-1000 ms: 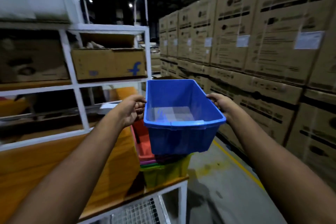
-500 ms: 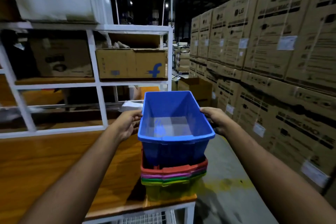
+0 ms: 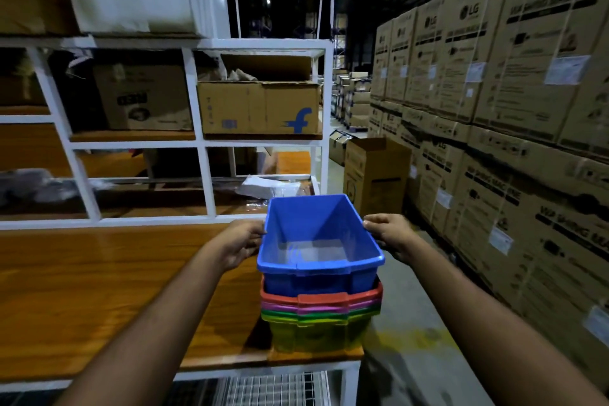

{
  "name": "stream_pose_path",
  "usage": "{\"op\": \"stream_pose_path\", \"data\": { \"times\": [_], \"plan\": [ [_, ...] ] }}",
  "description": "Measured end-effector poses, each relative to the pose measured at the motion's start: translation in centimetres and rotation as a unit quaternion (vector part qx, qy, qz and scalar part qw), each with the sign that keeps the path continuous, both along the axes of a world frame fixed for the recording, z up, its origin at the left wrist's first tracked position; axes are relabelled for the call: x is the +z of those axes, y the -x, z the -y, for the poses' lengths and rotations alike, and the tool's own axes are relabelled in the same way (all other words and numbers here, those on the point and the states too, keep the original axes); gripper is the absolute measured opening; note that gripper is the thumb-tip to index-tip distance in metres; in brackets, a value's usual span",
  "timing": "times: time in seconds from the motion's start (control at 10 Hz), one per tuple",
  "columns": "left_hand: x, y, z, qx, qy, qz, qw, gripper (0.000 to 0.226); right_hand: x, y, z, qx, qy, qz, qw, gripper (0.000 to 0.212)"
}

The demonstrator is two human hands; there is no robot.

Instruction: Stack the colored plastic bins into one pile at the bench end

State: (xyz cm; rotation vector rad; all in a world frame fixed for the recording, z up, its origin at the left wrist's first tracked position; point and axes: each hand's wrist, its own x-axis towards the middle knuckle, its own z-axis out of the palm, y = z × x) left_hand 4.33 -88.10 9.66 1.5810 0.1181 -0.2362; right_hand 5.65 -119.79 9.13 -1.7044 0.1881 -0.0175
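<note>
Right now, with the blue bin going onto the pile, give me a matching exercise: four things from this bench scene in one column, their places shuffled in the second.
Things:
1. blue plastic bin
2. yellow plastic bin
3. cardboard box with a blue f logo
4. red plastic bin

Places:
A. bottom of the pile, on the wooden bench
B. on the white metal shelf
C. top of the pile, gripped by the left hand and the right hand
D. directly beneath the blue one

Pairs: 1-C, 2-A, 3-B, 4-D

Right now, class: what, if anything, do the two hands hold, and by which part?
The blue bin, by its long side rims: left hand on the left rim, right hand on the right rim.
</note>
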Motion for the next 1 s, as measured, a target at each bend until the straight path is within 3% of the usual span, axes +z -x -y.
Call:
{"op": "stream_pose_path", "data": {
  "times": [0.2,0.4,0.5,0.6,0.7,0.8,1.0],
  "plan": [
    [-1.4,1.0,0.5,-0.024,-0.188,0.036,0.981,0.049,-1.1,0.9,0.5,0.052,0.089,-0.022,0.994,0.039],
    [-1.7,2.0,0.9,-0.025,-0.223,0.06,0.973,0.052,-1.5,1.8,-0.3,0.031,0.191,0.017,0.981,0.035],
    [-1.9,2.1,1.5,-0.034,-0.267,0.091,0.959,0.052,-1.2,2.1,-0.6,0.05,0.306,0.042,0.95,0.032],
    [-1.9,2.3,2.4,-0.029,-0.369,0.116,0.922,0.052,-0.9,2.4,-0.9,0.061,0.407,0.059,0.91,0.031],
    [-2.0,2.6,2.6,-0.03,-0.458,0.154,0.875,0.057,-0.9,2.9,-1.5,0.079,0.454,0.083,0.884,0.043],
    [-1.9,3.2,1.9,-0.019,-0.521,0.188,0.832,0.062,-1.2,3.4,-2.0,0.089,0.513,0.117,0.846,0.071],
    [-1.7,4.9,-1.5,0.04,-0.6,0.209,0.771,0.062,-0.3,3.4,-5.6,0.126,0.611,0.229,0.747,0.072]
  ]
}}
